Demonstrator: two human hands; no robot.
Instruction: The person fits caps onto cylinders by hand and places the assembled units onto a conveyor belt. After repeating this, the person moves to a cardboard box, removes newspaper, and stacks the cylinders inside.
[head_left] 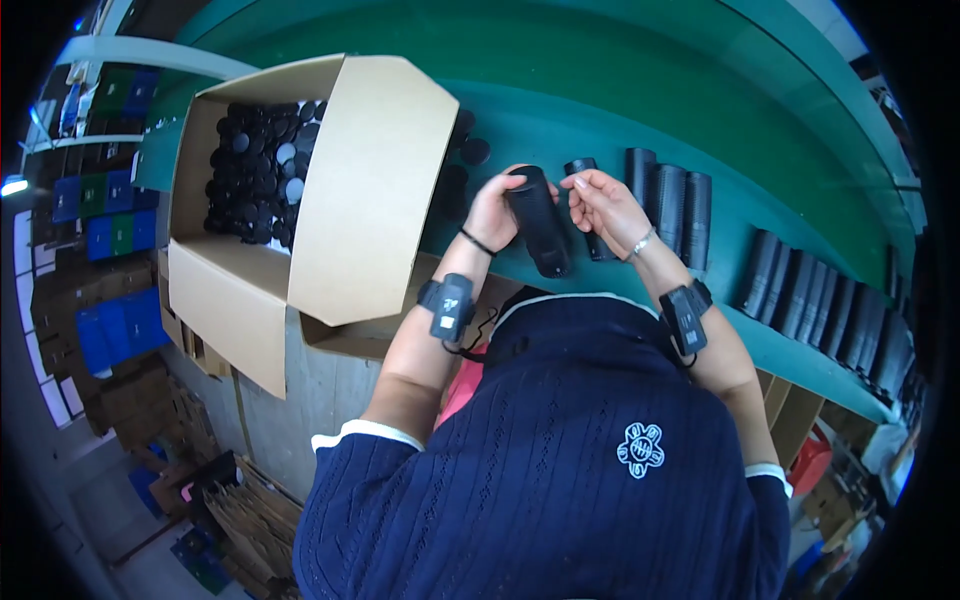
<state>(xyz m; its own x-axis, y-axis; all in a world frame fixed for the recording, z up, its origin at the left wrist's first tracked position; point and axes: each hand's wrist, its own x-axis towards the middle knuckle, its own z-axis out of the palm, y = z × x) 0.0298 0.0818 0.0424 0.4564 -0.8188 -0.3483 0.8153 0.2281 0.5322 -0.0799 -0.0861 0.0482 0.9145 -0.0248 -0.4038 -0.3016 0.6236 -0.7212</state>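
Note:
My left hand [492, 212] is wrapped round a black ribbed cylinder [540, 225], tilted over the green worktop. Just right of its upper end is my right hand [608, 212], fingers curled and thumb and forefinger brought together; whatever lies between them, if anything, is too small to make out. Behind the right hand stands another black cylinder [580, 165], partly hidden by the fingers. Further right, a few similar cylinders [670, 210] stand side by side. Loose black discs [475, 151] lie on the worktop left of my left hand.
An open cardboard box [375, 190] at the left holds many black round discs [255, 165]. Along the right of the green worktop [600, 110] runs a row of black cylinders [820, 305]. Another cardboard box [345, 340] sits below the worktop's near edge.

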